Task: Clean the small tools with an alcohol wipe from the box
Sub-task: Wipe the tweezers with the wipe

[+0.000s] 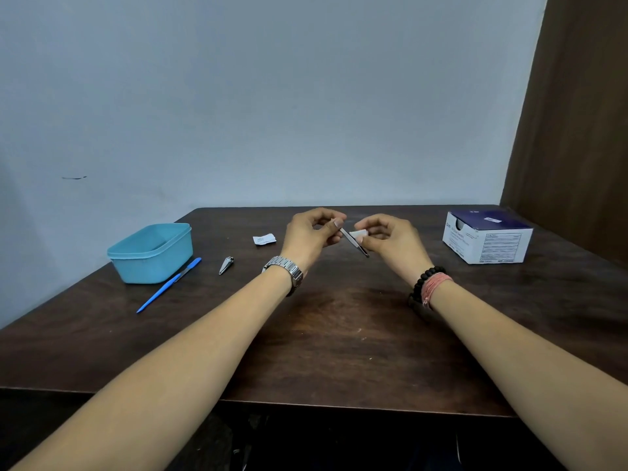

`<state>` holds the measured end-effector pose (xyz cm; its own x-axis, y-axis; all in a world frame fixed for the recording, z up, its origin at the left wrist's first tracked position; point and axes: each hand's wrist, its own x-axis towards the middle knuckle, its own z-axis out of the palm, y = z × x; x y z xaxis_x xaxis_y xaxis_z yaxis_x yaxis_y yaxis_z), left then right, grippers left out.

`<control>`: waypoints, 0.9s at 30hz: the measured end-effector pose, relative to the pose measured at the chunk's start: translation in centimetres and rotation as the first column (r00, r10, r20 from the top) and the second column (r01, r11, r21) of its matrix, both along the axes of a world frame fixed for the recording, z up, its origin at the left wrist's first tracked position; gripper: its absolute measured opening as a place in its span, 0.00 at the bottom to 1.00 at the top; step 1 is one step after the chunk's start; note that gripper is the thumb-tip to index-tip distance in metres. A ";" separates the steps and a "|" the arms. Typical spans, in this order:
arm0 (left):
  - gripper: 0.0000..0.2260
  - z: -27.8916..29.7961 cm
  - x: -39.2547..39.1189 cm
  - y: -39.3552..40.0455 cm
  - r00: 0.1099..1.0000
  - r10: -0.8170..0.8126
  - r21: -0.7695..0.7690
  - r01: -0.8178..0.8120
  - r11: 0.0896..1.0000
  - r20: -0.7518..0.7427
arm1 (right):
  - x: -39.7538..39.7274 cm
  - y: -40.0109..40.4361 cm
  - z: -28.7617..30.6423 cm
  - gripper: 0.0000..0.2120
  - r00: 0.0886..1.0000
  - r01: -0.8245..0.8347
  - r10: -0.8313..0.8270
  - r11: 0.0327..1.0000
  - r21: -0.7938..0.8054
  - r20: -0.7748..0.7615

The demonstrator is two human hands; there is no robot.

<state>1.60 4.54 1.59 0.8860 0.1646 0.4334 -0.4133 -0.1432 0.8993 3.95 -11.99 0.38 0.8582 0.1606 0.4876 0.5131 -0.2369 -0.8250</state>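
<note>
Wiping step: left hand [311, 237] gripped the tweezers [355, 242], right hand [390, 239] pinched the wipe [359, 233] around them; the nail clipper [226, 265] probably followed.

Box [488, 237] print too small

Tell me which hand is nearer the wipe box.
Right. The right hand is mid-table, with the wipe box off to its right; the left hand is farther left, beyond the right hand.
</note>
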 end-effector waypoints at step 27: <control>0.06 -0.2 -0.1 0.0 0.995 0.089 0.180 -0.097 0.979 0.048 | -0.4 0.3 0.0 0.06 0.982 -0.145 0.151 0.987 0.064 -0.110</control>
